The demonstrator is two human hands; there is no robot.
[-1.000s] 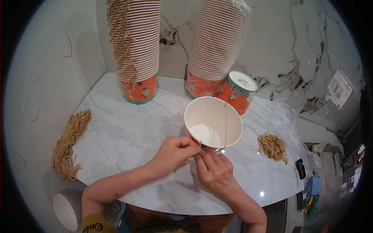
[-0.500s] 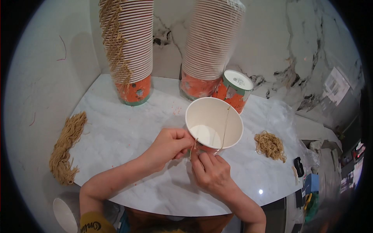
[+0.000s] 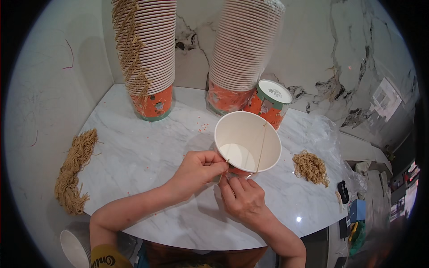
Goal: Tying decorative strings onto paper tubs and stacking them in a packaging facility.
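An orange paper bucket (image 3: 243, 134) with a white inside stands tilted toward me in the middle of the table. A thin tan cord (image 3: 262, 147) runs from a hole in its far rim across the opening and over the near rim. My left hand (image 3: 201, 169) pinches cord at the bucket's near left rim, thumb against the paper wall. Just to the right, my right hand (image 3: 241, 196) is closed with its fingertips on the cord below the rim. The cord between my fingertips is mostly hidden.
A tall stack of buckets (image 3: 154, 67) strung with cords stands back left; another stack (image 3: 239, 49) in clear plastic stands beside it. A lidded bucket (image 3: 270, 100) is at its right. Tan cord bundles lie left (image 3: 76, 172) and right (image 3: 311, 167). A white bin (image 3: 75, 248) is lower left.
My left fingers have shifted slightly right, thumb now pressing where the cord meets the near rim. The loose cord above my fingers is drawn lower. The right hand barely moves.
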